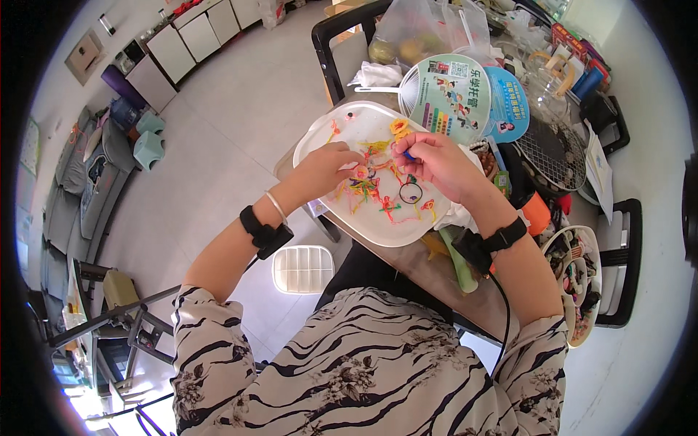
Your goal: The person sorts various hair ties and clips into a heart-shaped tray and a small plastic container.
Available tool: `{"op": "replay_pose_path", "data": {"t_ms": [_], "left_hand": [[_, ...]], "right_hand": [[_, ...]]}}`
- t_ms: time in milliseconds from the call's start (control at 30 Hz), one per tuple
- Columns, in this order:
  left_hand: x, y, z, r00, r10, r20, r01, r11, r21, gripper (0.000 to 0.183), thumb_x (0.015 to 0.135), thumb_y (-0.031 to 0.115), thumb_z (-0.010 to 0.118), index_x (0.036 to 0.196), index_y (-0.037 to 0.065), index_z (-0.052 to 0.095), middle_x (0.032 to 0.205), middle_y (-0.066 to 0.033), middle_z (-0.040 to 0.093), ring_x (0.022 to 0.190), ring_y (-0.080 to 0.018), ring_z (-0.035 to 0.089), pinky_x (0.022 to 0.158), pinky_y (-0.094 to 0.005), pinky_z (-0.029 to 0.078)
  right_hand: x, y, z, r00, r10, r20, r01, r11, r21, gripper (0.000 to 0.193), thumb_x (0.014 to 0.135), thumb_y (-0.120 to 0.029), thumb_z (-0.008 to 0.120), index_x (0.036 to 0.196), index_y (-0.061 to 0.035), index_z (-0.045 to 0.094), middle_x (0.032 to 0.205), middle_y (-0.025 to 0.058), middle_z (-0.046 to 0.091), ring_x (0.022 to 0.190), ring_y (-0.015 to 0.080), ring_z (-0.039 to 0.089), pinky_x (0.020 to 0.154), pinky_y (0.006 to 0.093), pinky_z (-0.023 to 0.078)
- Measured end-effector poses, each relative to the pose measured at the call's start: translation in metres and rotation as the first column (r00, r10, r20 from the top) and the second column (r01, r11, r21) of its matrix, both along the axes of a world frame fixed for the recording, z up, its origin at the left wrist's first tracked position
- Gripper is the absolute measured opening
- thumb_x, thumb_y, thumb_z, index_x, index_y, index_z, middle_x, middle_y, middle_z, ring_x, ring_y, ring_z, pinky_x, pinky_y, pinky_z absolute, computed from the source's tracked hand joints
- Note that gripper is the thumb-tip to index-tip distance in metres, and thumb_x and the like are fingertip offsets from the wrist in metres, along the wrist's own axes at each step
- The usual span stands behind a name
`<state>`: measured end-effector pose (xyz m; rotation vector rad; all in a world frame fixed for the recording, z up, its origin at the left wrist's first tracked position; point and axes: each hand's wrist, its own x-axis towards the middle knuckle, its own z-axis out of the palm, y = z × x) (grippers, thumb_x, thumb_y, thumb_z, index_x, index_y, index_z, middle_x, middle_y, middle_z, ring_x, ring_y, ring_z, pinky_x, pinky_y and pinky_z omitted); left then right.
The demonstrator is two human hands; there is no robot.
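Though thin, tangled, colourful strands (366,187).

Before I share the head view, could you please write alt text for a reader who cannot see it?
A person's left hand and right hand are over a white tray strewn with colourful strands, the right one pinching a small blue item. A pale green hand fan lies just beyond the tray, among other clutter.

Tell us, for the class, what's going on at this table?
A person works over a white tray with both hands. The right hand pinches a small blue item; the left hand is over tangled, colourful strands, its grip unclear. The strands lie loosely spread across the tray.
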<state>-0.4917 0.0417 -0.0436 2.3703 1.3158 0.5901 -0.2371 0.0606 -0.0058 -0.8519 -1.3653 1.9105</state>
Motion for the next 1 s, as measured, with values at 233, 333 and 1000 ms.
{"op": "replay_pose_path", "data": {"t_ms": [233, 333, 1000], "left_hand": [[0.006, 0.011, -0.007, 0.997, -0.072, -0.016, 0.073, 0.996, 0.055, 0.014, 0.083, 0.013, 0.068, 0.097, 0.009, 0.067, 0.091, -0.0076, 0.060, 0.085, -0.0246, 0.059, 0.077, -0.0348, 0.048], [0.000, 0.015, -0.003, 0.984, -0.030, 0.176, 0.051, 0.992, -0.114, 0.016, 0.083, 0.017, 0.070, 0.094, 0.007, 0.067, 0.085, -0.0074, 0.063, 0.079, -0.0220, 0.059, 0.074, -0.0353, 0.049], [-0.003, 0.007, -0.017, 0.987, -0.143, 0.076, 0.139, 0.988, 0.060, 0.010, 0.081, 0.008, 0.067, 0.091, 0.007, 0.066, 0.086, -0.0074, 0.061, 0.084, -0.0250, 0.061, 0.074, -0.0348, 0.050]], "right_hand": [[-0.010, 0.002, -0.010, 0.999, -0.045, -0.029, 0.038, 0.974, -0.223, 0.015, 0.095, -0.016, 0.052, 0.093, -0.0033, 0.060, 0.088, 0.0020, 0.058, 0.071, 0.0071, 0.051, 0.061, 0.0217, 0.044], [-0.013, 0.002, -0.013, 0.998, 0.061, 0.035, -0.053, 0.980, -0.193, 0.019, 0.095, -0.022, 0.056, 0.093, -0.0035, 0.060, 0.081, -0.0010, 0.056, 0.066, 0.0059, 0.049, 0.058, 0.0198, 0.041], [-0.047, 0.020, -0.055, 0.739, -0.283, 0.611, -0.345, 0.620, 0.704, 0.011, 0.081, -0.015, 0.061, 0.079, -0.0033, 0.062, 0.064, 0.0084, 0.061, 0.059, 0.0225, 0.061, 0.055, 0.0348, 0.048]]}}
